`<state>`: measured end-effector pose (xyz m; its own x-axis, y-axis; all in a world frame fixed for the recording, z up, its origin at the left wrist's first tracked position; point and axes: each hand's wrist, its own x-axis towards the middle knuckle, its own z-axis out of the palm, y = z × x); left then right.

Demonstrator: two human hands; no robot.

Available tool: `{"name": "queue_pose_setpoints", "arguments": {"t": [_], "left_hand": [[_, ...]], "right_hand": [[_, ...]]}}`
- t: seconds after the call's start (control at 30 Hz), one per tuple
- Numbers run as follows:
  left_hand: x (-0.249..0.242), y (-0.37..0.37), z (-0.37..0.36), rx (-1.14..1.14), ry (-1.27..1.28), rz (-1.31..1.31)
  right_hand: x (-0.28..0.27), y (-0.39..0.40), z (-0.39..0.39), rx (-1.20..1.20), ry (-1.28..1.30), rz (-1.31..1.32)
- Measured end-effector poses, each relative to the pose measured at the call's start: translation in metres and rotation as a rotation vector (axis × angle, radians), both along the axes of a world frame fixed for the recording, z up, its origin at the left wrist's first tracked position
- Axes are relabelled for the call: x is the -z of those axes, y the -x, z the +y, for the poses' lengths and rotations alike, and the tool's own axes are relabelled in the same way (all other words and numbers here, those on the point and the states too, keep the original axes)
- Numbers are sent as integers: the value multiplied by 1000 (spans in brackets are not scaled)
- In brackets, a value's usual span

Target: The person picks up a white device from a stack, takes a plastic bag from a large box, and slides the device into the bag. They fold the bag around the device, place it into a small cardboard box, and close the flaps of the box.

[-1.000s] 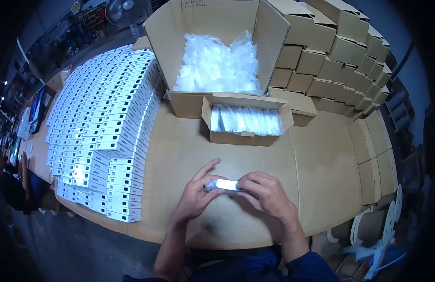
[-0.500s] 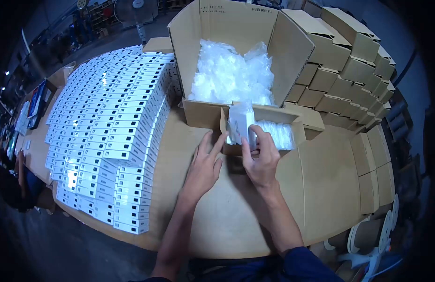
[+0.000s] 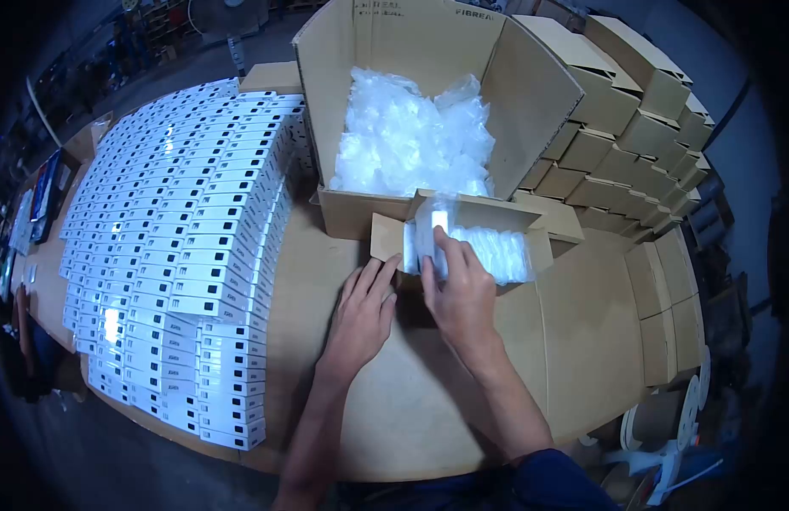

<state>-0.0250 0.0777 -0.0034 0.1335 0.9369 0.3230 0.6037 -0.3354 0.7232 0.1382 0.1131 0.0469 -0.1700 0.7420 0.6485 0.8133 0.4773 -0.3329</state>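
Observation:
My right hand (image 3: 464, 298) grips a white box in a clear plastic sleeve (image 3: 437, 223) between thumb and fingers. The box stands upright, partly inside the left end of a small cardboard carton (image 3: 488, 209). Beside it, a row of similar plastic-wrapped pieces (image 3: 501, 254) fills the carton's right part. My left hand (image 3: 362, 313) is open, palm down, its fingers stretched out. Its fingertips touch the lower edge of the carton's left flap (image 3: 389, 238), which is folded outward.
Behind the carton stands a large cardboard box (image 3: 530, 102) with clear plastic bags (image 3: 416, 136) in it. Stacked white boxes (image 3: 215, 221) cover the table's left side. Brown cartons (image 3: 620, 145) are piled at the back right, with more (image 3: 658, 289) along the right edge.
The sleeved white box has gone lower into the carton's left end, my right hand with it. The carton's left flap now leans outward, with my left fingertips at it. The view has shifted slightly.

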Motion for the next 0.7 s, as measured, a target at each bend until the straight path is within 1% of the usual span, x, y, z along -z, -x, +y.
{"name": "queue_pose_setpoints", "arguments": {"t": [0.1,0.13,0.2,0.3,0.33,0.37,0.4,0.5,0.53,0.57,0.63,0.7], "left_hand": [[-2,-2,2,14,-3,2],[-5,-1,4,31,-22,3],[-12,-1,1,57,-51,1],[-12,1,1,56,-51,-120],[-4,4,3,32,-152,-83],[2,6,0,7,-116,-112],[3,8,-4,-21,-78,-143],[9,8,-9,-66,43,-246],[7,6,-10,-77,73,-272],[5,5,-13,-85,105,-293],[8,2,-8,-75,77,-276],[5,1,-14,-71,105,-254]], "right_hand": [[11,6,9,69,107,-67],[11,5,10,63,133,-47],[14,4,17,71,162,-116],[16,-1,12,77,160,-207],[17,-3,9,72,147,-239],[18,-4,6,64,136,-272],[23,-6,4,8,230,-300],[30,-10,2,1,261,-381],[39,-9,6,25,304,-463],[44,-7,3,31,317,-452],[45,-5,9,33,305,-438],[47,-7,3,-6,301,-410]]}}
